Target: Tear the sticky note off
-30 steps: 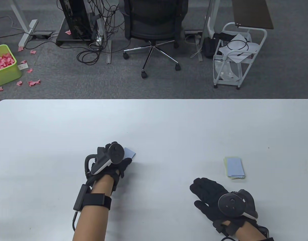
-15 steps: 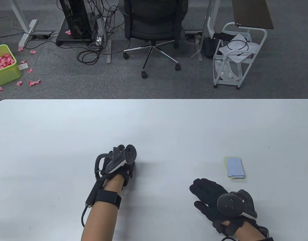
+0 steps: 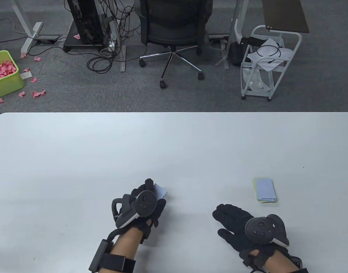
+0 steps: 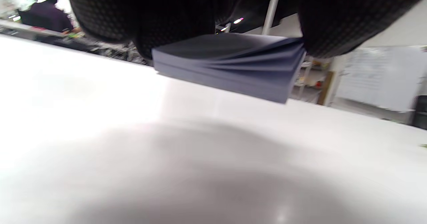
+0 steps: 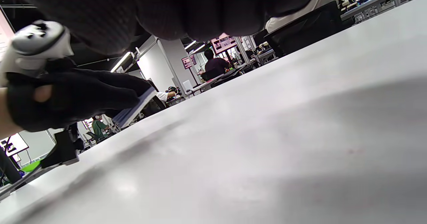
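My left hand [image 3: 147, 203] grips a pale blue sticky note pad [image 3: 160, 190] and holds it a little above the white table [image 3: 174, 136]; only its far corner shows past the fingers. In the left wrist view the pad [image 4: 230, 67] hangs between my gloved fingers [image 4: 333, 27], its sheets fanned at one edge. The right wrist view shows the pad [image 5: 133, 112] in the left hand [image 5: 76, 97]. My right hand [image 3: 236, 224] rests flat on the table, fingers spread, holding nothing.
Torn-off blue and yellow notes [image 3: 265, 190] lie stacked on the table right of centre, beyond my right hand. A green bin [image 3: 4, 73] of pink paper scraps, an office chair [image 3: 174, 34] and a white cart [image 3: 269, 62] stand on the floor beyond the table.
My left hand has moved toward me and to the right with the pad, lifting it off the table. My right hand has barely moved.
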`<action>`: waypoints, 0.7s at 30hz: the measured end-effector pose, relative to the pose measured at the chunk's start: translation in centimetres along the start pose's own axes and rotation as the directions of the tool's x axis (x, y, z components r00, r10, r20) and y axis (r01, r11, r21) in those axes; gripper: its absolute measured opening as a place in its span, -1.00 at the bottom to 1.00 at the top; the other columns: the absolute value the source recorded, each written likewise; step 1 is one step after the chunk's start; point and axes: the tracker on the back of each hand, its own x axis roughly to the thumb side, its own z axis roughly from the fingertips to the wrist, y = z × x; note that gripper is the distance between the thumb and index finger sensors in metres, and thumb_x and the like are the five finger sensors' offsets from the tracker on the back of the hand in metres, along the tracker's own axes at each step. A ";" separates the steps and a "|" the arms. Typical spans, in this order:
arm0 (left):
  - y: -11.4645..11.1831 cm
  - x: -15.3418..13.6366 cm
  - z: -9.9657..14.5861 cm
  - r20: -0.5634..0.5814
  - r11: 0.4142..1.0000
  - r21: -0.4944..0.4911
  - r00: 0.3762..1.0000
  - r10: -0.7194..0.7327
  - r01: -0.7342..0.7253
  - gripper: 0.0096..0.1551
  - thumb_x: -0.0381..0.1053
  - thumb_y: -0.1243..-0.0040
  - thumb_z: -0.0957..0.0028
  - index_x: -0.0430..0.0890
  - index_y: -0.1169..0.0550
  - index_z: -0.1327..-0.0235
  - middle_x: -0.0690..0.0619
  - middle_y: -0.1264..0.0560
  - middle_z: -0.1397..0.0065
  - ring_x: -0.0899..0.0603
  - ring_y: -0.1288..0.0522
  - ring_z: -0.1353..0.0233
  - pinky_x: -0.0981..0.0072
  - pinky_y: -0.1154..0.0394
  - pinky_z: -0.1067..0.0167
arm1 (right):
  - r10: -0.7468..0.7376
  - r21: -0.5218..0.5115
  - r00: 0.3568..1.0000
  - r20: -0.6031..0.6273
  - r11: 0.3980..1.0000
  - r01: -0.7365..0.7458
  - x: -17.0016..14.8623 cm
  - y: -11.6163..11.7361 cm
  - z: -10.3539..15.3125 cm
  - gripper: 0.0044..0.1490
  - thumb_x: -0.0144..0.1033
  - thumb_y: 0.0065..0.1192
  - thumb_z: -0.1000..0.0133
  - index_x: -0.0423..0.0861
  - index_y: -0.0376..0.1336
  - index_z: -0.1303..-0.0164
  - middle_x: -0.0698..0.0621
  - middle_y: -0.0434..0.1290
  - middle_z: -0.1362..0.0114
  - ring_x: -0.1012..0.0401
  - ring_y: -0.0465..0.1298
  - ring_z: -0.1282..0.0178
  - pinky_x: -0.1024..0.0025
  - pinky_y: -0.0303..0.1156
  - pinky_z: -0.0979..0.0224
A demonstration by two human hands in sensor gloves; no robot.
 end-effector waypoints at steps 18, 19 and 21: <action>0.4 9.8 5.2 0.436 0.968 0.228 0.877 -0.200 0.107 0.04 0.28 -0.35 -0.18 -0.43 -0.31 -0.59 -0.32 -0.42 -0.47 -0.40 -0.52 -0.25 -0.20 -0.50 -0.17 | -0.497 0.076 0.846 -0.191 0.852 0.518 -0.7 3.1 -1.6 -0.03 0.37 0.19 0.01 -0.01 0.08 -0.45 -0.05 0.23 -0.54 -0.04 0.38 -0.47 0.05 0.31 -0.48; 0.4 10.0 5.3 0.445 0.966 0.233 0.871 -0.208 0.112 0.04 0.28 -0.35 -0.18 -0.43 -0.31 -0.59 -0.32 -0.43 -0.47 -0.40 -0.52 -0.25 -0.20 -0.50 -0.17 | -0.538 0.081 0.818 -0.203 0.824 0.561 -0.6 3.4 -1.7 -0.01 0.39 0.19 0.02 -0.01 0.07 -0.45 -0.05 0.23 -0.54 -0.05 0.38 -0.47 0.04 0.32 -0.48; 0.3 10.7 5.5 0.471 0.959 0.254 0.851 -0.233 0.122 0.04 0.29 -0.36 -0.17 -0.42 -0.32 -0.58 -0.31 -0.44 -0.46 -0.39 -0.53 -0.24 -0.19 -0.52 -0.16 | -0.647 0.101 0.709 -0.280 0.715 0.692 -0.3 4.3 -1.6 0.01 0.40 0.22 0.01 -0.03 0.05 -0.46 -0.07 0.22 -0.54 -0.05 0.37 -0.47 0.04 0.31 -0.48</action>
